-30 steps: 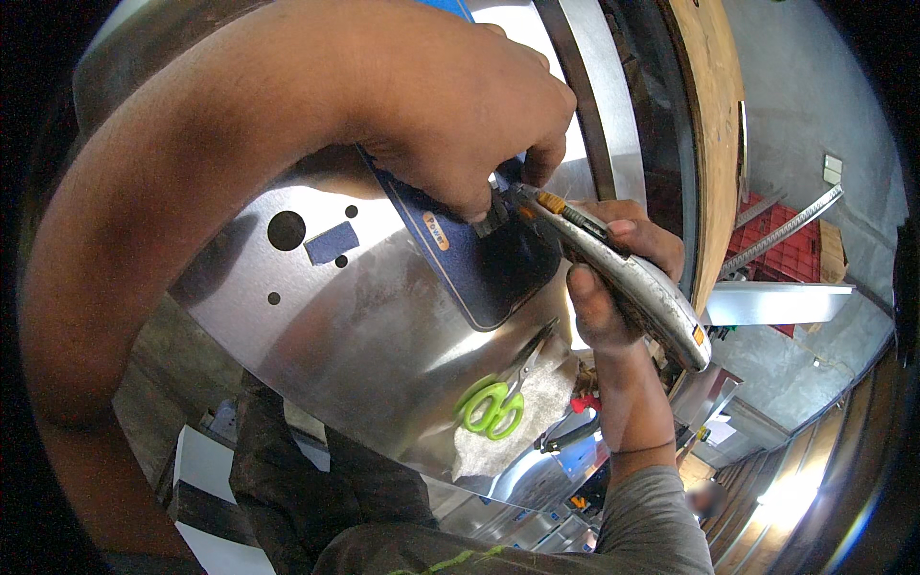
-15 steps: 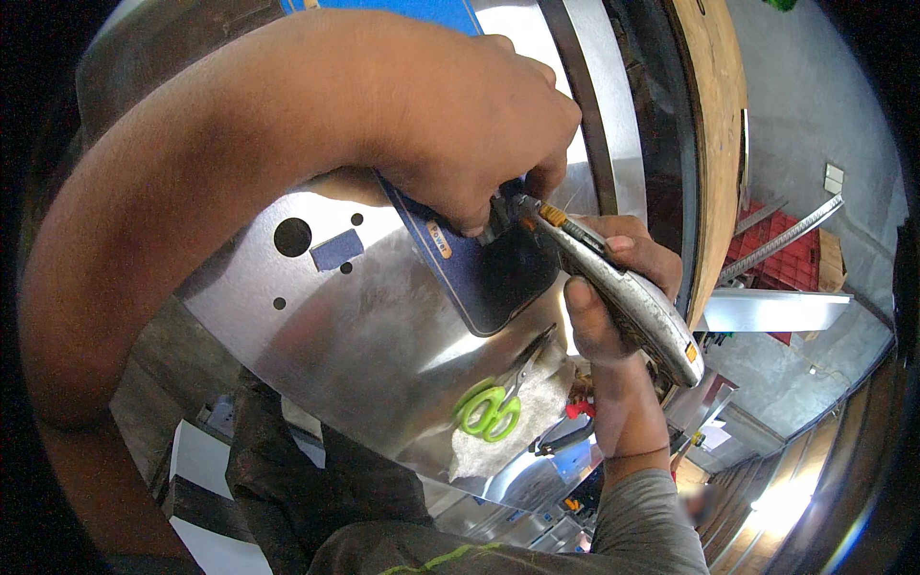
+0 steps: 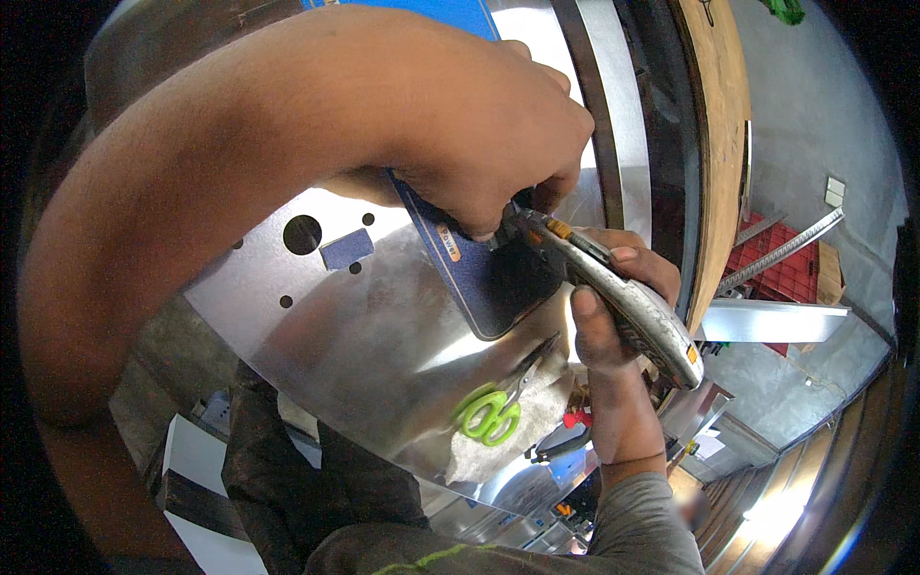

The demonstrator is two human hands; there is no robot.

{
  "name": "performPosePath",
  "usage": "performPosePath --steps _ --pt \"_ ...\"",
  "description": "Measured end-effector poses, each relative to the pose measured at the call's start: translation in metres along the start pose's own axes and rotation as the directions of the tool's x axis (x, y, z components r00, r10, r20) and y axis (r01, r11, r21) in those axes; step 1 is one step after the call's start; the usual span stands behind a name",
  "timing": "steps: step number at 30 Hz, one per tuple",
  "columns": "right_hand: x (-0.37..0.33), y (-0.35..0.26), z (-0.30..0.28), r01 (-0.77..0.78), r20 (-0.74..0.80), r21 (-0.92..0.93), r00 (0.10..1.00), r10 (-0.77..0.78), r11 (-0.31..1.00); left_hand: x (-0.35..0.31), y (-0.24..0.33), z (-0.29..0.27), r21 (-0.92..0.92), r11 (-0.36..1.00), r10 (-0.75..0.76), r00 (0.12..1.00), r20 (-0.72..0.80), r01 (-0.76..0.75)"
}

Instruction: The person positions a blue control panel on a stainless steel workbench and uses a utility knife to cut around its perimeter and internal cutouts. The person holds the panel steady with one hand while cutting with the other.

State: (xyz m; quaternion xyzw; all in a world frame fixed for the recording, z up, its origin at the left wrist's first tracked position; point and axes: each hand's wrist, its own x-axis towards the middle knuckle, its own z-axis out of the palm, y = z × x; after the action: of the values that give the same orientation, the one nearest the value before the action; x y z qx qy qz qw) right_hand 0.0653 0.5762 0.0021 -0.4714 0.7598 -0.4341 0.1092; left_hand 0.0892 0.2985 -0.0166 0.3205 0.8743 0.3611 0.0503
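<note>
My right hand (image 3: 602,331) is wrapped round a worn silver utility knife (image 3: 640,307) with orange parts. The knife's front end points up and left, meeting the fingers of my left hand (image 3: 498,139). That hand reaches in from the left with its fingers curled and pressed together over a dark blue panel (image 3: 455,273); whatever they pinch beside the knife tip is hidden. The panel has a pale edge line and a small tan label. It lies on a shiny metal sheet (image 3: 355,335) with several round holes. A small blue rectangular piece (image 3: 347,249) rests among these holes.
Green-handled scissors (image 3: 489,417) lie partly on a whitish cloth (image 3: 532,436) near me. Black-handled pliers (image 3: 563,446) are beside the cloth. A brighter blue sheet (image 3: 431,17) shows beyond my left arm. A wooden edge (image 3: 724,144) runs along the right, with a red crate (image 3: 767,259) past it.
The whole view has shifted slightly. Both hands keep nearly the same grip and place over the panel, with the knife's front end still at my left fingers.
</note>
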Motion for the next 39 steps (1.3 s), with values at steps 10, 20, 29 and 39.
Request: performPosePath --steps 10,20,29,39 --pt "0.004 0.006 0.004 0.091 -0.025 0.063 0.996 -0.089 0.994 0.002 -0.004 0.005 0.023 0.998 0.062 0.998 -0.012 -0.062" --pt "0.003 -0.019 -0.001 -0.005 0.048 -0.166 0.999 0.013 0.986 0.003 -0.003 0.003 0.068 0.997 0.046 0.999 0.010 -0.047" --pt "0.009 -0.029 0.001 -0.036 0.035 -0.144 0.999 0.042 0.989 0.005 0.000 0.000 0.074 0.997 0.018 0.998 0.059 -0.023" --pt "0.011 -0.038 -0.002 -0.008 0.160 -0.352 0.985 0.068 0.936 0.006 0.004 -0.002 0.056 0.998 -0.047 0.991 0.127 0.040"
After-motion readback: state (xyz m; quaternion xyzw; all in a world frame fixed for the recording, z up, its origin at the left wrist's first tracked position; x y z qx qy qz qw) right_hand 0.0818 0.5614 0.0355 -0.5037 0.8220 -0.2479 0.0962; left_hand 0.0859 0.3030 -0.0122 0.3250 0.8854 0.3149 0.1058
